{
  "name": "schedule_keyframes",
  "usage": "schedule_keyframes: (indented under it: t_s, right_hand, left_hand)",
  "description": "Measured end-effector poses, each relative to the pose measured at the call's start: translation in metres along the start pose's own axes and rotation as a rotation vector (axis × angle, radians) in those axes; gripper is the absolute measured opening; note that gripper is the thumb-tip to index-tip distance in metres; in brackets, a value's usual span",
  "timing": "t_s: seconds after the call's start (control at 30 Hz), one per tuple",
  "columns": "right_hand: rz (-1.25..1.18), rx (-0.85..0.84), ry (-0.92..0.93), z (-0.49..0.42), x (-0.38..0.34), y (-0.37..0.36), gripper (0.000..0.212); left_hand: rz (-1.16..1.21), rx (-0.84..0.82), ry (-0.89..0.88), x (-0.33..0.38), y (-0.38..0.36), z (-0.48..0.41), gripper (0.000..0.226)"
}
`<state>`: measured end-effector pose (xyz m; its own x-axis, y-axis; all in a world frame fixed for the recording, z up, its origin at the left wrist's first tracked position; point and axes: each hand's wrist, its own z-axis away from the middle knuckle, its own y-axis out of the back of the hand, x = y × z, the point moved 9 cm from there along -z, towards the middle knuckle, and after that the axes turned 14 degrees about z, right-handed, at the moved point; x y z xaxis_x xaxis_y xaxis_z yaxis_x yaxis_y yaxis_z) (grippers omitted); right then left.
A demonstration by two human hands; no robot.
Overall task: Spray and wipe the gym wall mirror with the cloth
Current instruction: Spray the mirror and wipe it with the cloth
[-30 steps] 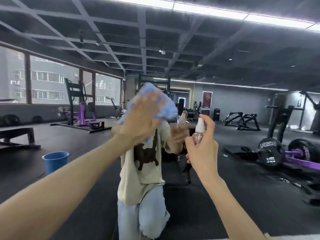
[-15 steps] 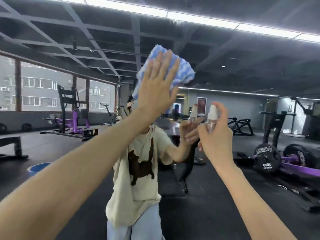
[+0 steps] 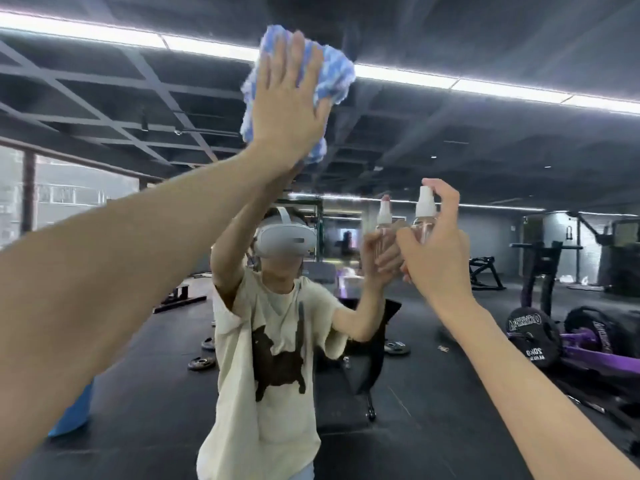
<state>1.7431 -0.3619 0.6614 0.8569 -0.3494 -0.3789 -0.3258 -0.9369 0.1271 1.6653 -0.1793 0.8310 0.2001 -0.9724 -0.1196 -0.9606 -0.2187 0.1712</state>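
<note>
- One cloth (image 3: 332,74), blue and white and bunched, lies against the mirror (image 3: 485,150). The glass fills the whole view, and the cloth sits high on it, over the reflected light strip (image 3: 450,84).
- The left hand (image 3: 287,98) lies flat on the cloth, fingers straight and spread. Nothing is clenched, so the palm's pressure alone pins the cloth to the glass.
- The step in hand looks to be wiping the upper glass. With a flat hand, even pressure matters, since a slack palm may let the bunch slide out.
- A tail of cloth hangs below the wrist. Spreading the bunch wider under the palm would likely give a broader face and fewer streaks.
- Overlapping strokes worked downward from the cloth's height should catch any runs of spray.
- Below and to the right of the cloth, the right hand (image 3: 436,251) is wrapped round the bottle (image 3: 425,216), forefinger over its white nozzle. The bottle is close to the glass; whether it touches cannot be told.
- A spray is best aimed at bare glass beside the cloth, not at the hand on it.
- Far below and left of the cloth, a blue bucket (image 3: 72,410) shows in the reflection, partly hidden by the left forearm.
</note>
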Motion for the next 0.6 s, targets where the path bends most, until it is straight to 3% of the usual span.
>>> schedule_keyframes:
  t_s: [0.03,0.1,0.13,0.17,0.2,0.3,0.33,0.47,0.6]
  right_hand:
    - [-0.016,0.016,-0.006,-0.004,0.0,0.002,0.053]
    - [-0.047,0.052,-0.022,-0.011,-0.001,0.004,0.053]
    - [-0.054,0.065,-0.033,-0.014,-0.002,0.003,0.053]
    - [-0.055,0.063,-0.041,-0.016,-0.003,0.001,0.052]
    - [-0.061,0.059,-0.042,-0.017,-0.007,-0.002,0.049]
    - [-0.066,0.031,0.006,-0.021,-0.019,-0.013,0.049]
    - [-0.069,0.022,0.024,-0.024,-0.024,-0.014,0.05]
    - [-0.128,0.067,0.062,-0.044,-0.038,-0.003,0.046]
    - [-0.239,0.088,0.064,-0.058,-0.063,0.002,0.047]
  left_hand:
    - [0.008,-0.062,-0.178,0.025,-0.016,0.019,0.064]
    - [-0.002,-0.259,-0.703,0.079,-0.054,0.091,0.064]
    - [-0.045,-0.343,-0.873,0.086,-0.061,0.111,0.062]
    - [-0.07,-0.358,-0.926,0.083,-0.06,0.107,0.062]
    - [-0.07,-0.32,-0.828,0.074,-0.049,0.082,0.063]
    - [-0.061,-0.091,-0.216,0.016,-0.004,-0.013,0.063]
    - [-0.041,-0.049,-0.094,0.0,0.005,-0.03,0.062]
    - [0.03,-0.042,0.008,0.002,0.007,-0.039,0.065]
    - [0.044,-0.185,-0.126,0.012,0.001,0.006,0.056]
